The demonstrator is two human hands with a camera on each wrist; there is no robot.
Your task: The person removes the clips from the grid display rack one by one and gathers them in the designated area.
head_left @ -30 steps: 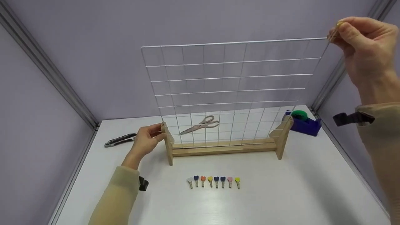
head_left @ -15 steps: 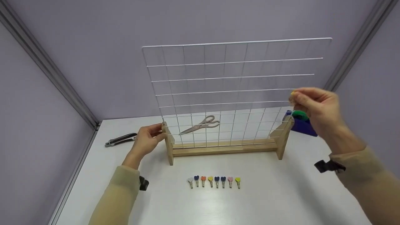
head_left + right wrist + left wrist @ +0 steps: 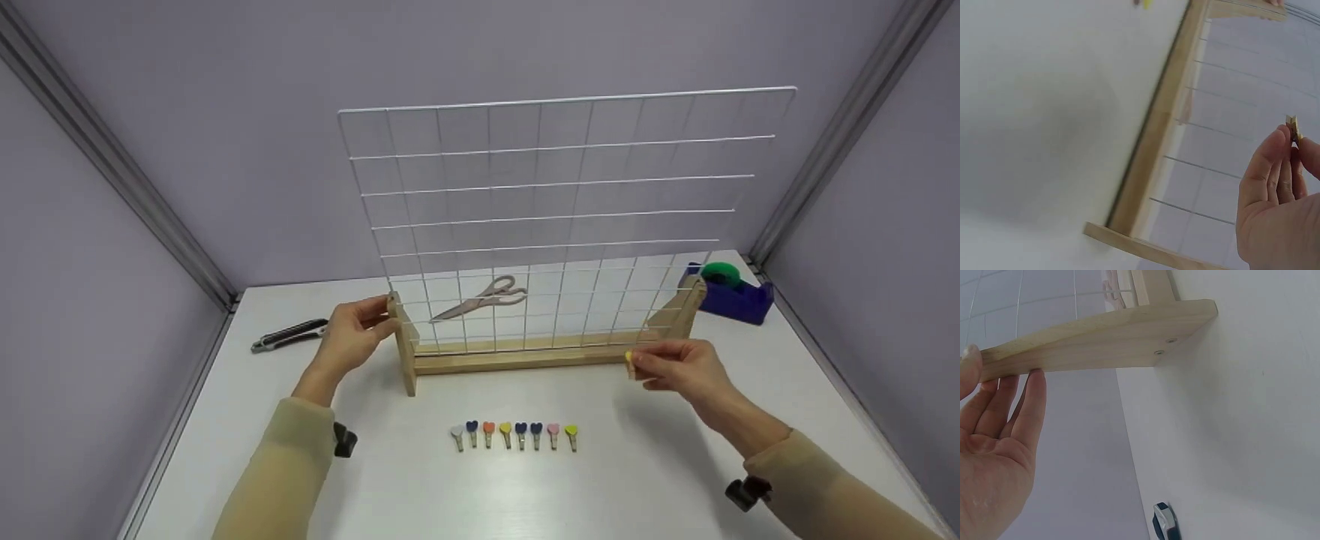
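Note:
A white wire grid panel (image 3: 555, 217) stands upright in a wooden stand (image 3: 525, 355) on the white table (image 3: 675, 465). My left hand (image 3: 356, 334) holds the stand's left upright, fingers along the wood (image 3: 1095, 343). My right hand (image 3: 675, 367) hovers low in front of the stand's right end, pinching a small yellow-headed wooden clothespin (image 3: 629, 363) between thumb and fingers; the clothespin (image 3: 1294, 128) shows at the fingertips in the right wrist view. Several tiny clothespins with coloured heart heads (image 3: 514, 435) lie in a row on the table in front of the stand.
Scissors (image 3: 484, 298) lie behind the grid. A blue tape dispenser with a green roll (image 3: 727, 292) sits at the back right. A black and grey utility knife (image 3: 289, 335) lies at the back left. Purple walls enclose the table on three sides.
My right hand came down from the grid's top right corner to table height in front of the stand, still pinching the yellow clothespin. The left hand stayed put.

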